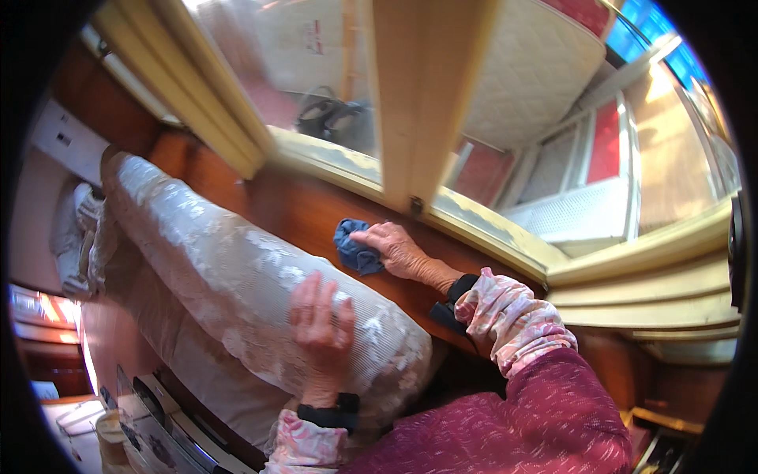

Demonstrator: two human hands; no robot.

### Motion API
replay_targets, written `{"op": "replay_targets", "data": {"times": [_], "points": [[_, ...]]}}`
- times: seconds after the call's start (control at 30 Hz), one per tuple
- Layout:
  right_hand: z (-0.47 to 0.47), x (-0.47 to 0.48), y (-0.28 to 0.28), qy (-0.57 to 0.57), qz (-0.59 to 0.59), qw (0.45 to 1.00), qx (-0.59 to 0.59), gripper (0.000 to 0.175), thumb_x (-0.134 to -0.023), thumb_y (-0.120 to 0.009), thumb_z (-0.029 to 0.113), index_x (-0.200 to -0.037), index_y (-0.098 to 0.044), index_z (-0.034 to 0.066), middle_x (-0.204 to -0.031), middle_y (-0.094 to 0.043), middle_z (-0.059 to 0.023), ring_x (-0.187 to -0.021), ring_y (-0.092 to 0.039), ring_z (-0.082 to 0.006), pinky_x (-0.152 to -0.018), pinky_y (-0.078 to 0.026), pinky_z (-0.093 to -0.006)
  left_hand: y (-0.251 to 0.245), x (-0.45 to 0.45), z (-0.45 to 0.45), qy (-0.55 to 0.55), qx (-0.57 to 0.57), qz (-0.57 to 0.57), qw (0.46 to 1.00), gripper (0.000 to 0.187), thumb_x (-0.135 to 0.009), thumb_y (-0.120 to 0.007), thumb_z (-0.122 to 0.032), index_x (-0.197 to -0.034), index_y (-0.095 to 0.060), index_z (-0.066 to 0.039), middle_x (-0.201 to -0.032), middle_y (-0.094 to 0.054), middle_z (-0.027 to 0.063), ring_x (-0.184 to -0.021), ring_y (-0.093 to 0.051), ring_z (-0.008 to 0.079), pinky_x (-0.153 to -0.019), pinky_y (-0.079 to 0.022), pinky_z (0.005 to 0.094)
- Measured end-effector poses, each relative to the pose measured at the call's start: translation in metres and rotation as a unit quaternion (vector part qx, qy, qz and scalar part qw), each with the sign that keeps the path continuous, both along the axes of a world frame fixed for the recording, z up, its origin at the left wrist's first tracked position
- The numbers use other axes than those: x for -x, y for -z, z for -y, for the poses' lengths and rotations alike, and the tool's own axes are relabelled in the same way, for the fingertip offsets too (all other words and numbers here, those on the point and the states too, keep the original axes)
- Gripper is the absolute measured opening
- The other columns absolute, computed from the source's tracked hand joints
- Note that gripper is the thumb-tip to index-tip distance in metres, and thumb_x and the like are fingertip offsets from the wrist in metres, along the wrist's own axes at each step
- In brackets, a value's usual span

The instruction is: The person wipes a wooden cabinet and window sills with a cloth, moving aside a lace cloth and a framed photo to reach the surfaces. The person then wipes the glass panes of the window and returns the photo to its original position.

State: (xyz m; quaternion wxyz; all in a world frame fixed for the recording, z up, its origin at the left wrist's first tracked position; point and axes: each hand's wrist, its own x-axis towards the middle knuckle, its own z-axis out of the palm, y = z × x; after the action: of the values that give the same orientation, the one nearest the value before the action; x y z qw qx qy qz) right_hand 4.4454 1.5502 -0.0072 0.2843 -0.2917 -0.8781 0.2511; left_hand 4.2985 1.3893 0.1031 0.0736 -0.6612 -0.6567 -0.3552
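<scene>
My right hand point(395, 247) presses a crumpled blue cloth point(359, 249) onto the reddish-brown wooden windowsill point(302, 204). Its fingers lie over the cloth's right side. My left hand point(323, 323) rests palm down on the rounded top of a sofa back under a pale floral cover point(249, 260), with nothing visible in it. Both wrists wear black bands. The sofa back runs alongside the sill, below and to the left of the cloth.
Pale yellow window frames point(503, 237) with a wooden centre post point(429, 89) border the sill. Beyond the glass stand a quilted mattress point(533, 71) and white-framed panels. A glass-topped item point(160, 426) is at the lower left.
</scene>
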Motion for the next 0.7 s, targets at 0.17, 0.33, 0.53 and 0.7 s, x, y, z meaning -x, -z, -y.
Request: {"op": "replay_targets", "data": {"times": [0.17,0.33,0.53,0.7], "points": [[0.086,-0.066,0.002,0.026,-0.053,0.998,0.017,0.037,-0.073,-0.057,0.001,-0.107,-0.065,0.0147,-0.102,-0.061,-0.0093,-0.097,-0.055,-0.0305,-0.086,-0.042,-0.0420,0.006,-0.001,-0.002,-0.004,-0.025,-0.043,0.999,0.029,-0.088,-0.056,-0.016,-0.113,-0.062,-0.002,-0.127,-0.055,0.0188,-0.121,-0.049,0.0351,-0.105,-0.035,0.0464],[0.177,-0.142,-0.005,0.106,-0.010,0.992,0.065,0.041,-0.074,-0.058,0.003,-0.112,-0.062,0.0191,-0.108,-0.059,-0.0050,-0.103,-0.054,-0.0267,-0.088,-0.040,-0.0400,0.009,-0.003,-0.004,0.001,-0.015,-0.055,0.998,0.030,-0.092,-0.051,-0.017,-0.116,-0.062,-0.002,-0.127,-0.056,0.0178,-0.120,-0.050,0.0351,-0.106,-0.035,0.0454],[0.241,-0.206,-0.034,0.065,-0.024,0.966,0.247,0.045,-0.069,-0.053,-0.002,-0.109,-0.063,0.0156,-0.101,-0.062,-0.0062,-0.096,-0.053,-0.0282,-0.089,-0.042,-0.0385,0.011,-0.003,-0.005,-0.006,-0.016,-0.084,0.996,0.032,-0.094,-0.048,-0.022,-0.116,-0.062,-0.004,-0.127,-0.056,0.0165,-0.121,-0.050,0.0336,-0.105,-0.038,0.0437],[0.232,-0.227,-0.039,0.358,-0.083,0.924,0.103,0.047,-0.073,-0.057,-0.001,-0.120,-0.057,0.0050,-0.113,-0.060,-0.0171,-0.108,-0.054,-0.0343,-0.097,-0.041,-0.0418,0.015,0.000,-0.007,-0.009,-0.012,-0.108,0.994,0.033,-0.095,-0.049,-0.025,-0.116,-0.062,-0.004,-0.128,-0.056,0.0156,-0.121,-0.050,0.0331,-0.105,-0.037,0.0437]]}}
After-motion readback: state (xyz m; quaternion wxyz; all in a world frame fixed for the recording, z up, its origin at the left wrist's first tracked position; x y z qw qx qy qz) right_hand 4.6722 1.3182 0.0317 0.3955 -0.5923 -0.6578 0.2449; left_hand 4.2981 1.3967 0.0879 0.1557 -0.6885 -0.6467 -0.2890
